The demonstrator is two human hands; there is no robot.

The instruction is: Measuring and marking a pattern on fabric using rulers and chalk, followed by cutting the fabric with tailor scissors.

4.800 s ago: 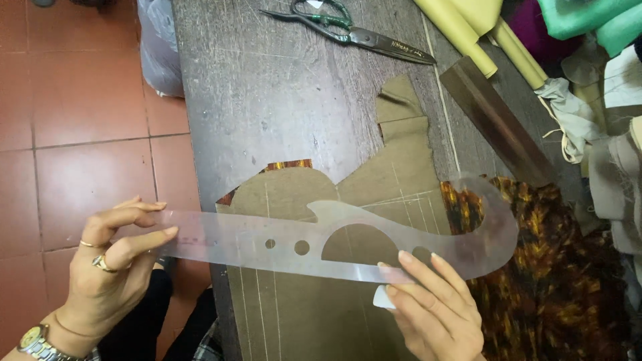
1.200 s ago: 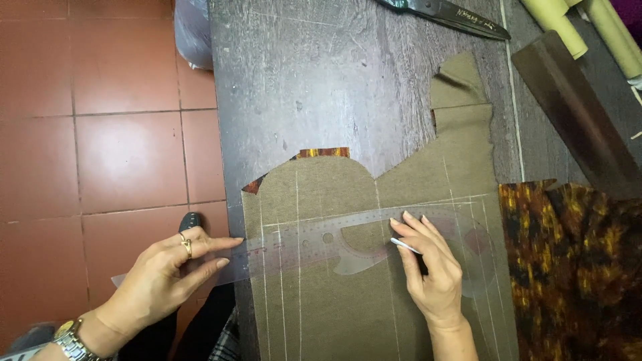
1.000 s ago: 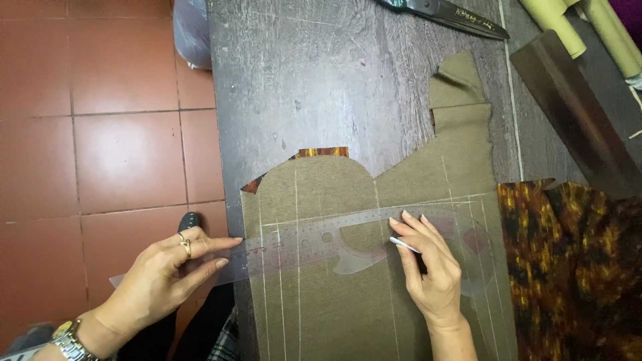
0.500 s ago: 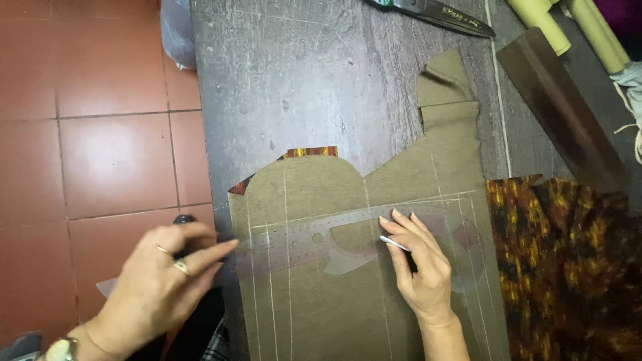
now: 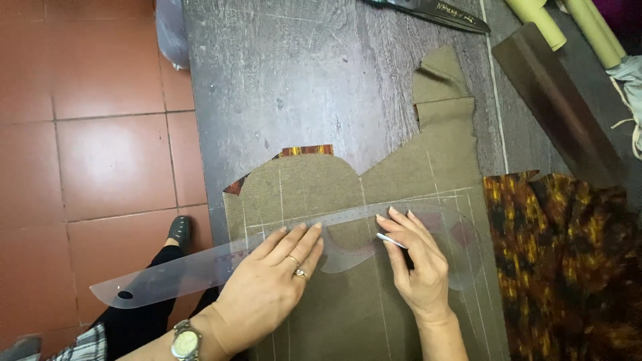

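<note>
A clear plastic curved ruler [image 5: 200, 267] lies across an olive-brown cut fabric piece [image 5: 401, 174] on a dark wooden table [image 5: 301, 80]. My left hand [image 5: 274, 284] presses flat on the ruler's middle, fingers spread, with a ring and a wristwatch on it. My right hand [image 5: 418, 264] rests on the ruler further right and pinches a small white piece of chalk [image 5: 390, 240] against the ruler's edge. Pale chalk lines run across the fabric. The ruler's left end juts past the table edge over the floor.
Orange-and-black patterned fabric [image 5: 568, 267] lies at the right, and a strip of it shows under the olive piece. Large scissors [image 5: 435, 10] lie at the table's far edge. Rolled paper tubes [image 5: 555, 23] and a dark wooden board [image 5: 555, 100] sit far right. Red floor tiles [image 5: 87, 134] lie left.
My left hand has slid right along the ruler, from its overhanging end onto the fabric. The ruler was lowered onto the fabric earlier. My right hand stays with the chalk at the ruler's edge.
</note>
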